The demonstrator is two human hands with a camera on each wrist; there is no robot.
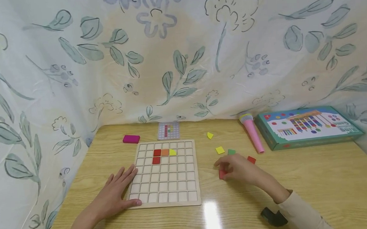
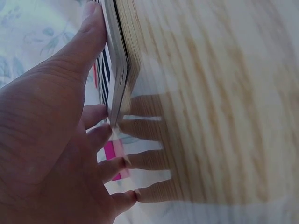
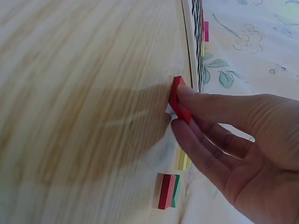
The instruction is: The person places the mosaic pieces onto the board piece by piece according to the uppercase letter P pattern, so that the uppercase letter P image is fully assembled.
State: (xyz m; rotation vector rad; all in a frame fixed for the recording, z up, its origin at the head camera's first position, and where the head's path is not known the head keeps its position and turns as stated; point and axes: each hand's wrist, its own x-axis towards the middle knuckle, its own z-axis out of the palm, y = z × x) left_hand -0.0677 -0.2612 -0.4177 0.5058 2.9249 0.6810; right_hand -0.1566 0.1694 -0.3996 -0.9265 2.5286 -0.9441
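A wooden grid board [image 1: 166, 206] lies on the table, with two red tiles [image 1: 156, 160], an orange tile [image 1: 165, 152] and a yellow quarter-round tile [image 1: 172, 152] in its upper cells. My left hand [image 1: 114, 192] rests along the board's left edge, fingers spread, thumb at the front corner. To the right of the board, my right hand [image 1: 239, 169] pinches a red tile [image 3: 178, 99] between thumb and fingers, tilted close over the tabletop in the right wrist view. Around that hand lie a green tile [image 1: 231, 151], a yellow square tile [image 1: 220, 150] and another red tile [image 1: 251, 159].
Behind the board are a small pattern card [image 1: 168, 131] and a magenta block [image 1: 131, 139]. A yellow curved tile [image 1: 210, 135] lies to their right. Farther right are a pink toy microphone [image 1: 252, 133] and a green toy box [image 1: 308, 126], near the floral curtain [image 1: 181, 60].
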